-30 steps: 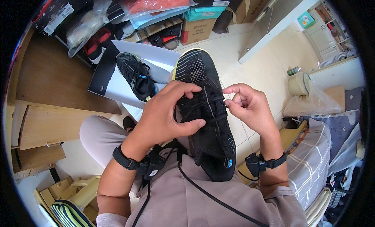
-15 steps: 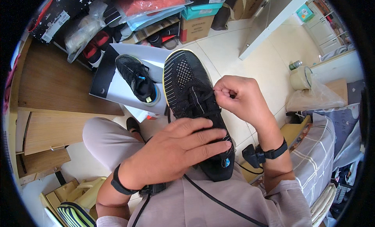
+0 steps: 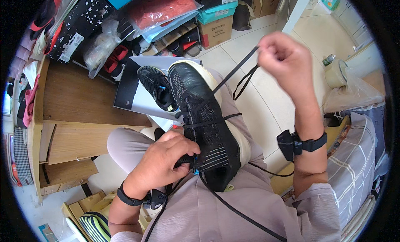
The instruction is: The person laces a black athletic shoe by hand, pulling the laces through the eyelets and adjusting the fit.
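Note:
A black sneaker (image 3: 223, 146) with a pale sole lies tilted across my lap, its toe pointing away from me. My left hand (image 3: 164, 156) is closed on the shoe's left side near the ankle opening; its fingertips partly hide that edge. Up and to the right, my right hand (image 3: 287, 61), slightly blurred, pinches a black shoelace (image 3: 236, 71). The lace runs taut from the fingers down to the shoe, and a loop hangs beside it. Another lace strand crosses over the shoe's middle. A matching sneaker (image 3: 155, 86) rests in an open shoebox (image 3: 123, 88) behind.
A wooden cabinet (image 3: 79, 100) stands at the left. Shoes, bagged clothes (image 3: 162, 11) and boxes (image 3: 216, 30) are stacked at the back. A bed with a checked cover (image 3: 350, 158) is on the right. Black cables (image 3: 237, 219) cross my lap from the wrist straps.
My right hand has moved up and right, drawing the lace out from the shoe. The shoe has rolled, showing more sole. My left hand has shifted from its top to its left side.

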A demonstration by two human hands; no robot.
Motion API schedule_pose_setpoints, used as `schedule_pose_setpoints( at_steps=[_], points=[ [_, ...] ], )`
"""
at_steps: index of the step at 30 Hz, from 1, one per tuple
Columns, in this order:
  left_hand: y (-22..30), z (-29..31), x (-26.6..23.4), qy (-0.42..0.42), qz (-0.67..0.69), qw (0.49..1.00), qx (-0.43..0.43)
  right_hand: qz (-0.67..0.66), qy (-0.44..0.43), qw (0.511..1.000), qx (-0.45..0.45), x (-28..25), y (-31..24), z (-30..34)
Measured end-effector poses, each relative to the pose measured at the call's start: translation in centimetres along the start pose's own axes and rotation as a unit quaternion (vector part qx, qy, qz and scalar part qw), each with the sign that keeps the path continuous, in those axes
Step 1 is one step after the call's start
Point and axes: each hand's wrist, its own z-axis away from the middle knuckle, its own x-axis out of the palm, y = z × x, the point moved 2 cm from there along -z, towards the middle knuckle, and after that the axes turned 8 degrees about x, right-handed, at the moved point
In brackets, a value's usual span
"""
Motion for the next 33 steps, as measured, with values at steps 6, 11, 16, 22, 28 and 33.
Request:
schedule_pose_setpoints(
  at_steps=[6,11,16,22,28,33],
  points=[
    [-0.5,0.2,0.1,-0.02,-0.025,0.999,-0.007,-0.043,0.117,0.992,-0.002,-4.0,0.7,-0.9],
    [-0.5,-0.1,0.3,-0.015,-0.009,1.0,-0.006,-0.055,0.203,0.977,-0.029,-6.9,1.0,-1.7],
    [-0.1,-0.9,0.3,-0.027,-0.017,0.998,-0.052,-0.01,0.171,0.985,-0.013,-5.9,-0.2,-1.4],
    [-2.5,0.5,0.6,-0.064,0.03,0.993,-0.098,0.064,0.006,0.996,0.067,-2.4,1.8,0.2],
    [-4.5,1.1,1.5,0.019,0.254,0.936,-0.242,-0.101,-0.237,0.938,0.231,3.3,0.4,4.7],
    [-4.2,-0.3,2.5,0.143,0.584,0.747,-0.284,-0.134,-0.347,0.913,0.165,6.8,-1.1,8.3]
  ],
)
